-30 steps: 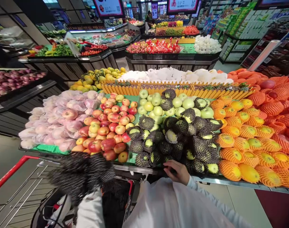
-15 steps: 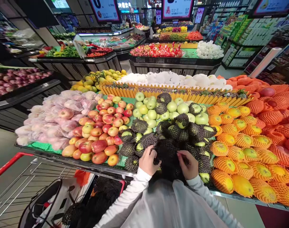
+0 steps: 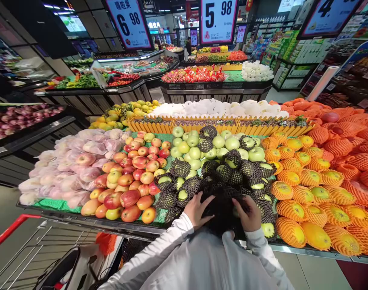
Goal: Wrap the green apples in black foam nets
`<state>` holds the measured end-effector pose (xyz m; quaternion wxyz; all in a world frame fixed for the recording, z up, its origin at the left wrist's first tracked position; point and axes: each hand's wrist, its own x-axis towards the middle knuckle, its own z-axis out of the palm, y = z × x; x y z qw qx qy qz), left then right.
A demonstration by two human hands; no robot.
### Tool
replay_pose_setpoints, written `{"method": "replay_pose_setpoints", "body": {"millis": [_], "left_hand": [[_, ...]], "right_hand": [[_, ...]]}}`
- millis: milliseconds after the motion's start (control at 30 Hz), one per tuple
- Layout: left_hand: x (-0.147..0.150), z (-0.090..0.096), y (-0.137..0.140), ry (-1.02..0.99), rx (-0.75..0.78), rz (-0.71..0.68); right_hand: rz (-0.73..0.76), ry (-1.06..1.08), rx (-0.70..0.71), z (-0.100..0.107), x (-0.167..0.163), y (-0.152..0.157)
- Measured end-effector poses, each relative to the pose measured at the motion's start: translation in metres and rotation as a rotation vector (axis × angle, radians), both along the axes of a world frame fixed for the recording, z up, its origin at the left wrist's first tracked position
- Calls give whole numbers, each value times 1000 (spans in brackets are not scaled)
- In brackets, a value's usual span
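Note:
My left hand (image 3: 198, 210) is over the front of the fruit display, its thumb and fingers spread apart. Opposite it, my right hand (image 3: 249, 212) has its thumb stretched away from bent fingers, and its fingertips partly merge with darkness. Between both hands lies a dark, blurred mass (image 3: 221, 209); whether it hides anything I cannot make out. Green apples in black foam nets (image 3: 232, 159) are heaped just beyond the hands. One netted apple (image 3: 182, 195) rests beside my left hand, and another (image 3: 267, 229) beside my right.
Red apples (image 3: 131, 197) and pale wrapped fruit (image 3: 65, 165) fill the left side. Bare green apples (image 3: 194, 153) sit behind the netted ones. Orange-netted fruit (image 3: 292, 209) covers the right. A yellow picket border (image 3: 202, 123) runs behind. A shopping cart (image 3: 17, 229) stands at lower left.
Both hands have moved slightly right and lower in the picture. My left fingers have spread from a curled pose, and my right thumb and fingers have parted from a pinch. The view has tilted up.

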<state>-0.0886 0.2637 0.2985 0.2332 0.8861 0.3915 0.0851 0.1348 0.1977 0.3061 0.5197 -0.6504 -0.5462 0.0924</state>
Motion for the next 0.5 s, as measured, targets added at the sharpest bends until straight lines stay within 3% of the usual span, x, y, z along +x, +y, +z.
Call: {"method": "replay_pose_setpoints", "body": {"millis": [133, 267, 367, 500], "left_hand": [[-2, 3, 12, -56, -35, 71], [-7, 11, 10, -76, -80, -45], [-15, 34, 6, -217, -73, -130], [-14, 63, 4, -490, -84, -126]], "right_hand": [[-257, 189, 61, -2, 14, -7], [-400, 392, 157, -3, 25, -8], [-226, 350, 246, 10, 24, -11], [285, 44, 178, 36, 2, -15]]}}
